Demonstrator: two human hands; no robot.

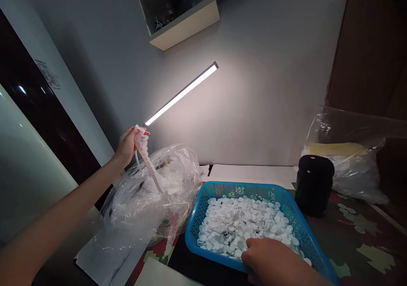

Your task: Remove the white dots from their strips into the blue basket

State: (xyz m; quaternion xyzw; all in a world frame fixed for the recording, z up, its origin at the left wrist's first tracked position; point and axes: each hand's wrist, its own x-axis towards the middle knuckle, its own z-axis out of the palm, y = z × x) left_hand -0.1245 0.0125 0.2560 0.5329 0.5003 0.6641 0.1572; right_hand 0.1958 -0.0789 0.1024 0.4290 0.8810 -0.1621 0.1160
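Note:
Raised at the left, my left hand (127, 144) is closed around the upper end of a crumpled white strip (147, 161) with a row of round marks along it. The strip hangs down into a clear plastic bag (136, 205) filled with more whitish material. My right hand (267, 258) is at the near side of a blue plastic basket (295, 211), its fingers curled over the rim. Their undersides are hidden. Small white round discs (244, 218) are heaped in the basket, and several lie close to my right fingertips.
A black jar (314, 186) stands right of the basket. Behind it sits another clear bag (356, 171) with white contents and something yellow. A few discs (346, 209) lie on the leaf-patterned tablecloth (375, 256). A lit bar lamp (182, 93) slants above the table.

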